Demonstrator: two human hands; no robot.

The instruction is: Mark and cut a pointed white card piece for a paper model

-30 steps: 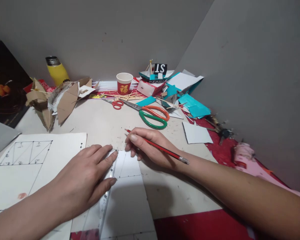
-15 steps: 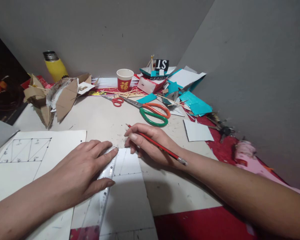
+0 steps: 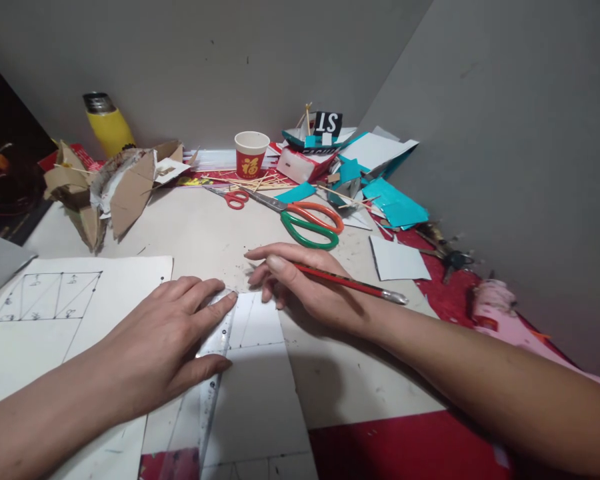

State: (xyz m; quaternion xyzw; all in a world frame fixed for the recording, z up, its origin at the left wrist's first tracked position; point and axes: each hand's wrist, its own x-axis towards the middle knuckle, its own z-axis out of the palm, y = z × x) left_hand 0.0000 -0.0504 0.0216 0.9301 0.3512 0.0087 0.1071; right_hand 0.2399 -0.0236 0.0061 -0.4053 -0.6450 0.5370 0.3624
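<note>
My left hand (image 3: 180, 333) lies with fingers spread, pressing a clear plastic ruler (image 3: 210, 387) onto a white card strip (image 3: 260, 393) with drawn lines. Between the thumb and fingers of my right hand (image 3: 310, 287) rests a red pencil (image 3: 350, 283), its metal-capped end pointing right over the wrist. The pencil's tip is hidden by the fingers. The right fingertips are at the strip's far end, near the ruler's top. Left of my left hand is a white sheet (image 3: 130, 273) with a drawn rectangle split by diagonals.
Large scissors (image 3: 310, 227) with orange and green handles and small red scissors (image 3: 237, 199) lie beyond my hands. Behind are a paper cup (image 3: 251, 157), thin wooden sticks (image 3: 260, 183), a yellow bottle (image 3: 111, 132), cardboard pieces (image 3: 135, 193), a paper boat (image 3: 317, 141), blue card (image 3: 397, 203) and keys (image 3: 455, 261).
The pencil has swung flatter in my right hand, its rear end moving up and right and its tip going behind the fingers. My left hand stays on the ruler.
</note>
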